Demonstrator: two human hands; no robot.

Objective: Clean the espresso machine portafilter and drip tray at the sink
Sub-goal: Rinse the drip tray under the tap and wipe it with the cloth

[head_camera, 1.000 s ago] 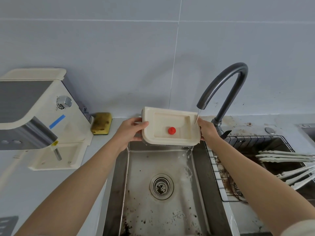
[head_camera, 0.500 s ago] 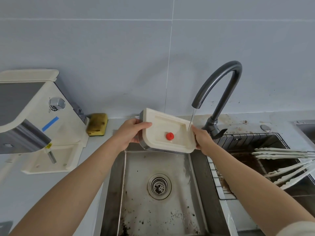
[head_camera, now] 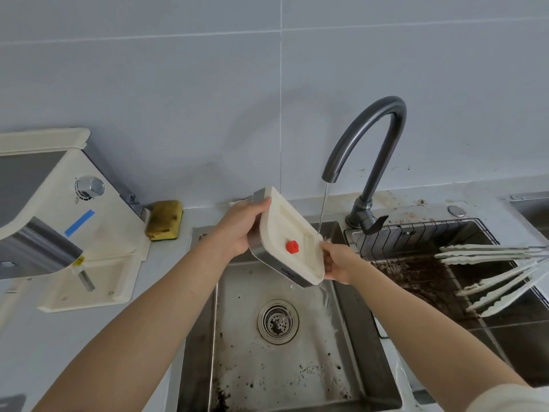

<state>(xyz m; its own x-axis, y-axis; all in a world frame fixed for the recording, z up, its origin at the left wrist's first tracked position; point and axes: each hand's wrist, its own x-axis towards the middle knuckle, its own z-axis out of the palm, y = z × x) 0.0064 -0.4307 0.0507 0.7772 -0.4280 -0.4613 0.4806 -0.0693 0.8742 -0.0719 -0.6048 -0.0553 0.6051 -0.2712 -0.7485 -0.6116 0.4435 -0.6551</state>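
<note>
1. Thumb and fingers of the left hand (head_camera: 237, 230) are wrapped round the upper end of the drip tray (head_camera: 289, 230). The thumb is laid on the cream rim and the fingers are hidden behind the metal side.
2. The tray's lower right corner is gripped by the right hand (head_camera: 338, 264), with the fingers curled under the edge.
3. The drip tray is held in mid-frame above the back of the sink (head_camera: 199, 322). It is tilted steeply, with its high end toward the upper left and its low end toward the lower right. Its cream face and red knob (head_camera: 292, 246) are turned to the camera.
4. A thin water stream (head_camera: 323, 206) is let down from the dark curved faucet (head_camera: 371, 138) and is met by the tray's right edge, just above the right hand. Water is seen running off the low corner into the basin.
5. Below the tray, a round drain strainer (head_camera: 278, 321) is set in the basin floor, which is speckled with dark coffee grounds (head_camera: 312, 370).
6. At the left of the frame, the espresso machine (head_camera: 44, 203) is stood on the counter. A yellow sponge (head_camera: 164, 220) is placed against the wall between it and the sink.
7. At the right of the frame, a wire rack (head_camera: 416, 233) is set in a second basin soiled brown, and white utensils (head_camera: 490, 254) are laid across it.
</note>
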